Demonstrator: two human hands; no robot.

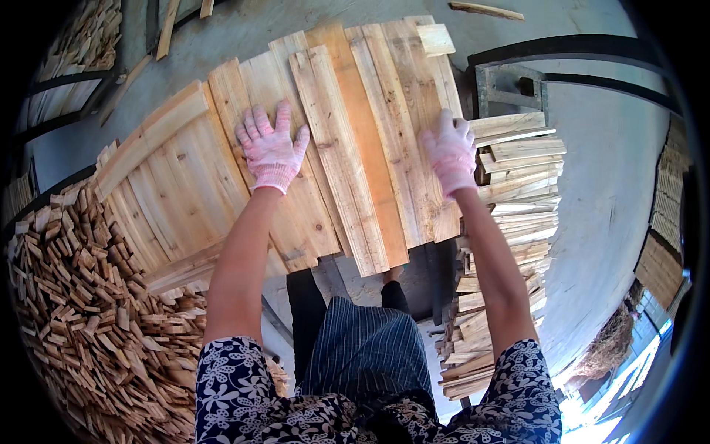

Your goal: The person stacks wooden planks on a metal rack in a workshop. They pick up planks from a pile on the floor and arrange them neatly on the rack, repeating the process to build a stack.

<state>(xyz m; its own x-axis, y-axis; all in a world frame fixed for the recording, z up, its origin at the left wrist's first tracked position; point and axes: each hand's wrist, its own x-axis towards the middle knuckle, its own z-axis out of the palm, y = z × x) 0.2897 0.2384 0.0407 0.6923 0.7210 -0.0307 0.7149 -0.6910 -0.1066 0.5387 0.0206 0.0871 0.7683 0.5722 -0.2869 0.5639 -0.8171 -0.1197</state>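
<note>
Several pale wooden boards lie side by side before me, forming a slatted surface. A knotty wooden plank overlaps its neighbours between my hands, slightly aslant, beside an orange-toned board. Both hands wear pinkish-white knit gloves. My left hand rests palm down on the boards left of that plank, fingers spread. At the right end, my right hand has its fingers bent and close together around the outer board's edge; their tips are partly hidden. A short wood piece sits on the far right corner.
A joined wooden panel with a crosspiece lies at the left. Below it spreads a big heap of small wood pieces. Stacked short slats stand at my right, near a dark metal frame. Loose sticks lie on the floor.
</note>
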